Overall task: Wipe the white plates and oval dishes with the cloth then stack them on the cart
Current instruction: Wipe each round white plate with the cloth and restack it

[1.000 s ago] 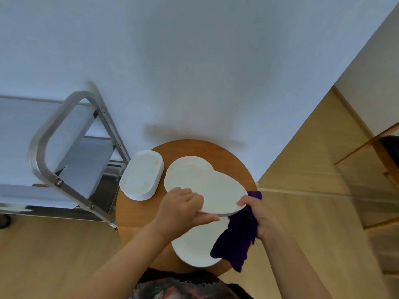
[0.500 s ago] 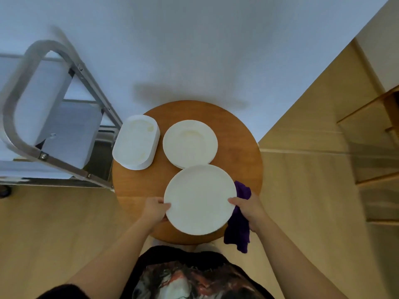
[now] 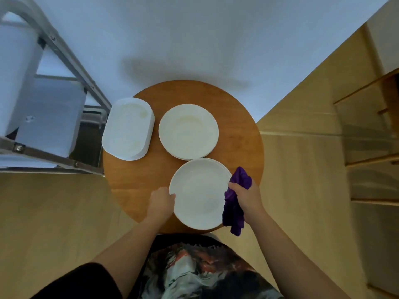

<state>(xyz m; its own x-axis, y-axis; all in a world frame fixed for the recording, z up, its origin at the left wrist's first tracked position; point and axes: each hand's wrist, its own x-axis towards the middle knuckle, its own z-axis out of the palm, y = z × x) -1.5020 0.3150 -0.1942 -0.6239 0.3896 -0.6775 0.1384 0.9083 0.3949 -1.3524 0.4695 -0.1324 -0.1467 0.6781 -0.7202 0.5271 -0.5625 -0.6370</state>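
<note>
You are holding the near plate (image 3: 199, 193) by its left rim with your left hand (image 3: 161, 202), fingers curled over the edge, while your right hand (image 3: 246, 196) is gripping the purple cloth (image 3: 234, 209) bunched against the plate's right rim. That plate is lying flat at the near edge of the round bench (image 3: 239, 139), face up.

Taking the near plate as the landmark: a stack of round plates (image 3: 188, 131) is sitting just beyond it, almost touching its far rim, and a stack of oval dishes (image 3: 128, 128) is lying beyond and to the left, overhanging the bench edge. The oval stack's long axis is running away from you, tilted slightly rightward at its far end. Faint yellowish marks are showing on both stacks, so they are likely awaiting wiping.

The cart (image 3: 49, 117) is standing further left, and no dishes are showing on the shelves in view. By that, you are probably near the start: no stacking yet, nearly everything left.
</note>
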